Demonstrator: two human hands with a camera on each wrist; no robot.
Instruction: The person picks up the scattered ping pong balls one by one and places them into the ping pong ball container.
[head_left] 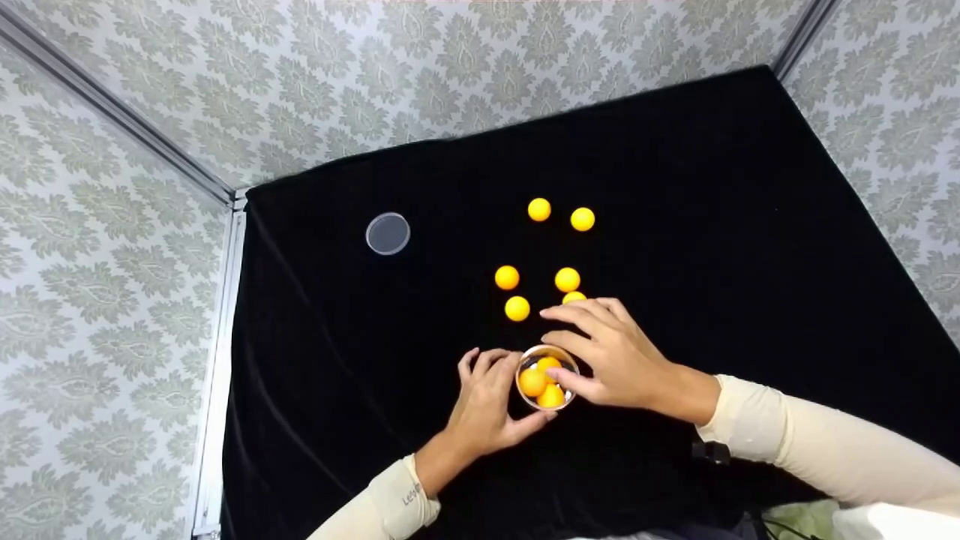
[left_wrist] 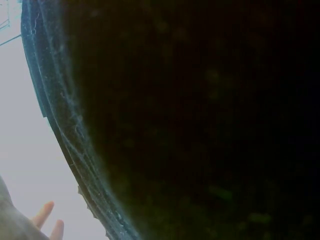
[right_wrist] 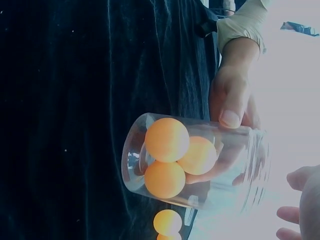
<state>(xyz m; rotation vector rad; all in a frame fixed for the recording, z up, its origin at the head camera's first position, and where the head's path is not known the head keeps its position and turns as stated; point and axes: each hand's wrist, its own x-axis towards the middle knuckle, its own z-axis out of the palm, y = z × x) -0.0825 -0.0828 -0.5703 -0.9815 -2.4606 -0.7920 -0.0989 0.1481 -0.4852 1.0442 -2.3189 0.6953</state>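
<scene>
Over the black-draped desk (head_left: 712, 225), left hand (head_left: 484, 409) should brace the jar (right_wrist: 220, 192), fingers curled round it, so right hand (head_left: 619, 360), fingers spread, clears its rim cleanly.

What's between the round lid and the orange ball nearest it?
Nothing: in the head view, only bare black cloth lies between the round lid and that orange ball.
</scene>
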